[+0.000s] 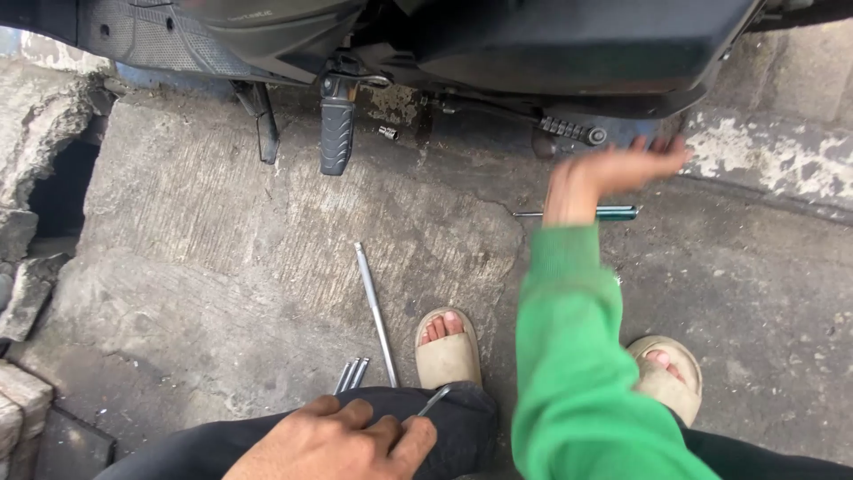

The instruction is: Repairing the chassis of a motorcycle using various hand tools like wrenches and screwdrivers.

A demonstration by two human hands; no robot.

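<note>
A thin grey metal tool point(433, 402) is pinched in the left hand point(338, 440), which rests curled on the dark-trousered knee; only a short length shows, its exposed end slanting up and away toward the beige sandal point(449, 351). It is judged light, stiff and smooth, best gripped along its shaft. The right hand point(622, 169), in a green sleeve, is held open with fingers spread, palm up, empty, under the black scooter body point(551, 44). Just beyond that wrist a green-handled screwdriver point(613, 212) lies crosswise on the concrete floor point(222, 231). Left of the sandal, a long silver rod point(376, 311) lies lengthwise beside shorter rods point(351, 375).
</note>
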